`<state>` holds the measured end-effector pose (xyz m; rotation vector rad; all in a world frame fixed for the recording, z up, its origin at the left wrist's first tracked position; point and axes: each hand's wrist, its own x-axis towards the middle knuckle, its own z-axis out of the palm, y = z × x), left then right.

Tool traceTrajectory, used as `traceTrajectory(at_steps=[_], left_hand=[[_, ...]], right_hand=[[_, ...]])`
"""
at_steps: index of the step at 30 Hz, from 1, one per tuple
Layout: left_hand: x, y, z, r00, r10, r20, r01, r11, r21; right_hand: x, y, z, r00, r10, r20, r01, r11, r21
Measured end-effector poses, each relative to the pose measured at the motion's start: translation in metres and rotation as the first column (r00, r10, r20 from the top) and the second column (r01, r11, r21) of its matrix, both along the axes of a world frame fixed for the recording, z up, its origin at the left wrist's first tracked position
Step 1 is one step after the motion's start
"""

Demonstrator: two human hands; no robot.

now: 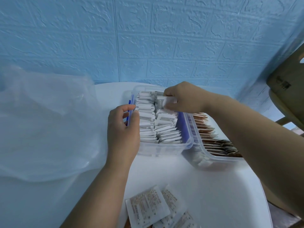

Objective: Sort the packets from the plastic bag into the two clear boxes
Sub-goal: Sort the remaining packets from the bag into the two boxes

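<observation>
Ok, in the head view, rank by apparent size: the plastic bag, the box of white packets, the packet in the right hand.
1. plastic bag, largest
2. box of white packets
3. packet pinched in the right hand, smallest; partly hidden.

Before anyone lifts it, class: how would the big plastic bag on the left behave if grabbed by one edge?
Probably floppy: the plastic bag lies in soft, sagging folds. Likely light for its size, being thin and see-through, though any contents are unclear. It may slide easily on the smooth white table.
</observation>
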<state>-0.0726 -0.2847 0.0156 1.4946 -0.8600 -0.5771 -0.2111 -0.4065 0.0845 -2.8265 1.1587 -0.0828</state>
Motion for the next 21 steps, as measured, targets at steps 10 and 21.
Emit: traceTrajectory(at_steps=[10, 21], left_hand=[[0.0026, -0.0016, 0.0013, 0.998, -0.038, -0.057, 0.041, 0.997, 0.063], [0.0011, 0.0000, 0.0026, 1.000, -0.011, -0.008, 0.012, 0.997, 0.070]], right_hand=[[-0.0003, 0.0028, -0.0046, 0.999, -0.026, 0.030, 0.024, 0.995, 0.093], [0.0022, -0.0067, 0.0030, 1.000, 0.000, -0.003, 0.000, 0.993, 0.118]])
